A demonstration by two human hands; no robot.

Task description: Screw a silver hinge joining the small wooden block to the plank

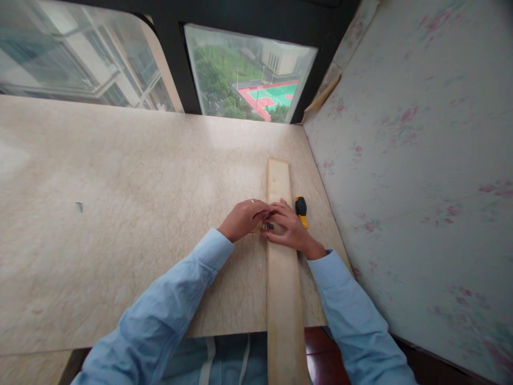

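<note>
A long pale wooden plank (282,289) lies on the marbled tabletop (120,214), running away from me and overhanging the near edge. Both hands meet at its left edge, about halfway along. My left hand (243,218), a ring on one finger, is curled with its fingertips pinched on a small dark metal piece (267,225) at the plank's edge. My right hand (290,227) rests across the plank, its fingers closed round the same small piece. I cannot make out what the piece is. A yellow and black tool (301,209) lies just right of the plank, behind my right hand.
A wall with faded floral paper (420,160) rises close on the right. Windows (248,75) run along the table's far side. A tiny dark speck (79,206) lies on the left of the tabletop. Dark red floor (320,358) shows below the near edge.
</note>
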